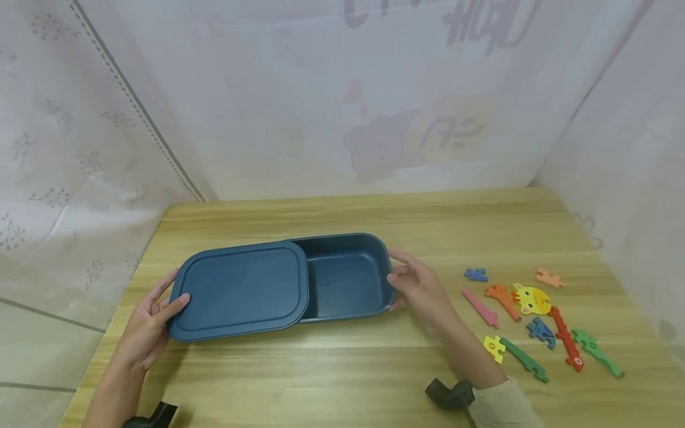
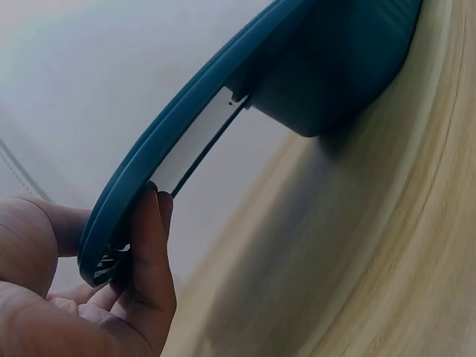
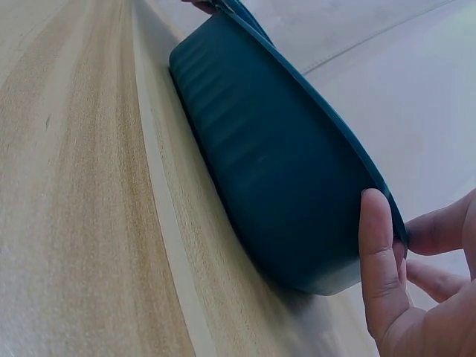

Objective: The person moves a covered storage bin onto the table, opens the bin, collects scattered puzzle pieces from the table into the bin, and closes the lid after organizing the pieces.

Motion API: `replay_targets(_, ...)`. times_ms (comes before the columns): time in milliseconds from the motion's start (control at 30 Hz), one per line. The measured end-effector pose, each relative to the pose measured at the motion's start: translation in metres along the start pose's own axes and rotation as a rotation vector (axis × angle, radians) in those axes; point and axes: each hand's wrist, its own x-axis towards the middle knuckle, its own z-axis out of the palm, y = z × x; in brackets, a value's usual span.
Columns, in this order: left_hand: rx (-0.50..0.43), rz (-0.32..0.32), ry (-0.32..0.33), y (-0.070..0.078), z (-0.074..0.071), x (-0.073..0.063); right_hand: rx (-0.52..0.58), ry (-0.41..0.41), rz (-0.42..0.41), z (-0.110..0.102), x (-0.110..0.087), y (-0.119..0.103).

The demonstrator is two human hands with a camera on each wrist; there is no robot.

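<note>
A dark blue rectangular box (image 1: 348, 285) with rounded corners stands on the table, its visible right part bare inside. Its matching lid (image 1: 241, 291) is shifted left, overlapping the box's left part and jutting out past it. My left hand (image 1: 147, 324) pinches the lid's left end, thumb on top and fingers underneath. In the left wrist view the lid (image 2: 156, 141) overhangs the table. At the box's right end, my right hand (image 1: 420, 288) holds the rim and wall between thumb and fingers. The right wrist view shows the box's ribbed outer side (image 3: 275, 163).
Colourful puzzle pieces lie at the right of the wooden table (image 1: 321, 380), among them a yellow giraffe head (image 1: 531, 299), a red piece (image 1: 566, 339), a dark green piece (image 1: 524, 359) and a pink piece (image 1: 480, 308). Pale printed curtains (image 1: 267, 107) hang around the table.
</note>
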Motion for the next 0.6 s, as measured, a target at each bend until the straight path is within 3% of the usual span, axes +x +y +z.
replay_targets(600, 0.091, -0.091, 0.114, 0.000, -0.043, -0.013, 0.027, -0.013, -0.005, 0.000, 0.000, 0.002)
